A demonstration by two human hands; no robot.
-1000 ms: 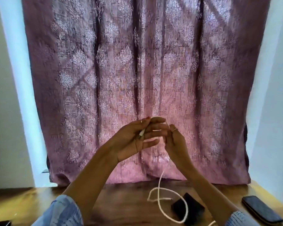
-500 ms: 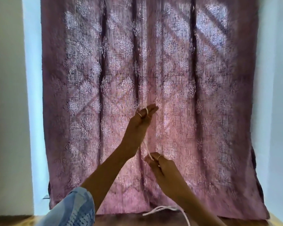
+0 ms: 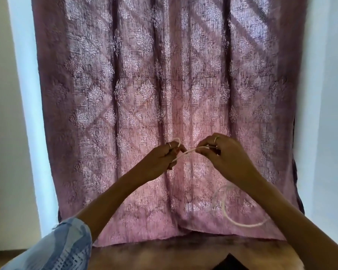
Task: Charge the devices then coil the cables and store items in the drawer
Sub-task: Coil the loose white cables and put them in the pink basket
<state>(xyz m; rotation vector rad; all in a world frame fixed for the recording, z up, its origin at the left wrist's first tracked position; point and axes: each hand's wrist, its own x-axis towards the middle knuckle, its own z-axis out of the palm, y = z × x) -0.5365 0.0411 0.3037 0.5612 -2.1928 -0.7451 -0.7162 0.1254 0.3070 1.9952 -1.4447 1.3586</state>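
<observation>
Backed by a mauve patterned curtain [image 3: 164, 84], we hold the white cable [image 3: 185, 152] above the bench [image 3: 164, 254]: left hand [image 3: 160, 162] grips a small loop, right hand [image 3: 222, 154] pinches the strand, seemingly near its plug. Slack trails lower right, nearer our right hand.

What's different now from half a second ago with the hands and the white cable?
The left hand came down from its raised position and the right hand rose, so both now sit level, side by side. The white cable now runs nearly flat between them instead of steeply, with a small loop above the left fingers. Slack hangs in a loop under the right forearm. Both hands still pinch the cable before the curtain.
</observation>
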